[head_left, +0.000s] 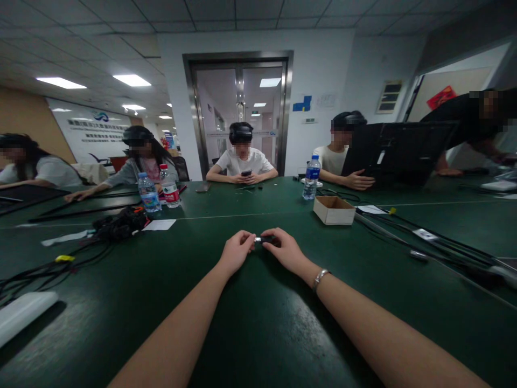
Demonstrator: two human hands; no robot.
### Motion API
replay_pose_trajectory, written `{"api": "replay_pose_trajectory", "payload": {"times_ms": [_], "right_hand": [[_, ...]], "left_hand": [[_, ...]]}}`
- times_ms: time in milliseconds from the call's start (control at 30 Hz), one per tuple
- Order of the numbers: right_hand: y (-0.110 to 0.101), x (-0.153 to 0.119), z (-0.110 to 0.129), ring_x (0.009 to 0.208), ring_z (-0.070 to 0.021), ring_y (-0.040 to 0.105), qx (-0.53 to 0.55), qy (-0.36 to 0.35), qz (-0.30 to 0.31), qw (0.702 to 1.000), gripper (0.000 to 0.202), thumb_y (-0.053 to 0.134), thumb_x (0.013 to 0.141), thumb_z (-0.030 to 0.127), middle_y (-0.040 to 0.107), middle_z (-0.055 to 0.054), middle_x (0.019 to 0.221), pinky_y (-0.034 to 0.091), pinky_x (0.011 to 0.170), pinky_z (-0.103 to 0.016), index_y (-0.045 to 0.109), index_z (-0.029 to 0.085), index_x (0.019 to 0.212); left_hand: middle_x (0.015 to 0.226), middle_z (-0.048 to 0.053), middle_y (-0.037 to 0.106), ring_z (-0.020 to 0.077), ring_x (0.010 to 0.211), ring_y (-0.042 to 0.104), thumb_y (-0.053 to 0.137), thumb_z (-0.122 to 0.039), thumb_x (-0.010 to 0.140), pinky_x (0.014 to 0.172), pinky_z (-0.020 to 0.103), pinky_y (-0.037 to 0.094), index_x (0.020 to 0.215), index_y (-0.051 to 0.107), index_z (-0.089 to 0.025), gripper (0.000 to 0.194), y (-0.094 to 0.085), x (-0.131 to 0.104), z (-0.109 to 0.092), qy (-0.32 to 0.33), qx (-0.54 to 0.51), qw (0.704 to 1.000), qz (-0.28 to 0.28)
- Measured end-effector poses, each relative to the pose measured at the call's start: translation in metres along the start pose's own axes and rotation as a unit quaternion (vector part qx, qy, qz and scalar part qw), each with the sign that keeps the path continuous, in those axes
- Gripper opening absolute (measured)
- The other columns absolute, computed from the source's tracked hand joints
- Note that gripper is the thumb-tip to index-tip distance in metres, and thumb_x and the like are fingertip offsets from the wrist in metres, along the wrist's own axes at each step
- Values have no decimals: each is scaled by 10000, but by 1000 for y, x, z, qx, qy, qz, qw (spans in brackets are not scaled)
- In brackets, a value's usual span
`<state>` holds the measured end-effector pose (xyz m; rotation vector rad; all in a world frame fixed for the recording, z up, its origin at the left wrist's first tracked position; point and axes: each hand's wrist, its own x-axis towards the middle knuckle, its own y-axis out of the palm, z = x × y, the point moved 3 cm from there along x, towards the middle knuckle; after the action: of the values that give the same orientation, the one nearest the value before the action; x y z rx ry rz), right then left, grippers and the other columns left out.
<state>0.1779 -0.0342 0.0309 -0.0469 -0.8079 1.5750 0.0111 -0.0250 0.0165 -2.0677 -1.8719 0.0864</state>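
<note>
Between my two hands, low over the green table [258,302], is a small dark object with a shiny metal end [258,239]. My left hand [236,252] pinches the metal end at its left side. The fingers of my right hand [285,250] are closed on the dark part at the right. Both hands are close together, fingertips almost touching. The small object is partly hidden by the fingers, and its exact kind cannot be made out.
An open cardboard box [334,211] and a water bottle [311,178] stand ahead right. Two bottles [149,193] and a black cable bundle [117,223] lie left. Cables [440,245] run along the right. Several people sit across; one holds a phone [246,173].
</note>
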Motion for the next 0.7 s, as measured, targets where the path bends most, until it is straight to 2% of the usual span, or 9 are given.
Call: {"api": "replay_pose_trajectory", "payload": {"times_ms": [133, 333, 433, 500, 600, 700], "right_hand": [[-1, 0, 0, 842, -139, 577, -2, 8, 4, 1000, 205, 624, 743, 175, 602, -28, 943, 479, 785, -301, 647, 192, 947], [0, 1, -3, 843, -141, 576, -2, 1, 7, 1000, 204, 620, 751, 179, 599, -29, 947, 476, 782, -301, 648, 191, 952], [2, 2, -5, 848, -142, 579, 5, -5, 7, 1000, 204, 620, 755, 190, 599, -31, 953, 479, 784, -305, 651, 195, 957], [2, 2, -6, 844, -141, 581, 7, -8, 5, 1000, 204, 619, 755, 191, 600, -31, 955, 481, 786, -307, 651, 196, 957], [2, 2, -6, 845, -140, 580, 3, -8, 3, 1000, 208, 623, 753, 185, 601, -32, 952, 482, 791, -305, 649, 192, 959], [1, 1, -3, 850, -140, 577, -2, -2, 7, 1000, 205, 623, 754, 176, 597, -30, 942, 480, 800, -303, 646, 187, 957]], "left_hand": [[746, 19, 622, 146, 695, 593, 523, -432, 814, 658, 276, 463, 885, 609, -166, 289, 1, -3, -2, 11, 34, 999, 17], [987, 47, 621, 158, 897, 604, 606, -233, 762, 837, 311, 481, 926, 617, -188, 171, -1, -5, -7, 70, -21, 997, 32], [1126, 62, 564, 169, 966, 595, 639, -204, 732, 865, 328, 489, 1011, 596, -210, 282, 0, -6, -8, 77, -41, 996, 30], [1183, 77, 513, 183, 985, 587, 653, -242, 730, 868, 342, 493, 1072, 577, -219, 352, -1, -6, -7, 59, -24, 998, -5], [1120, 103, 496, 209, 978, 576, 587, -377, 788, 895, 376, 476, 941, 633, -163, 267, -3, -5, -7, 27, 50, 997, -61], [1014, 101, 509, 234, 994, 549, 475, -449, 842, 935, 405, 445, 749, 662, -149, 365, -2, -5, -9, 34, 117, 990, -66]]}}
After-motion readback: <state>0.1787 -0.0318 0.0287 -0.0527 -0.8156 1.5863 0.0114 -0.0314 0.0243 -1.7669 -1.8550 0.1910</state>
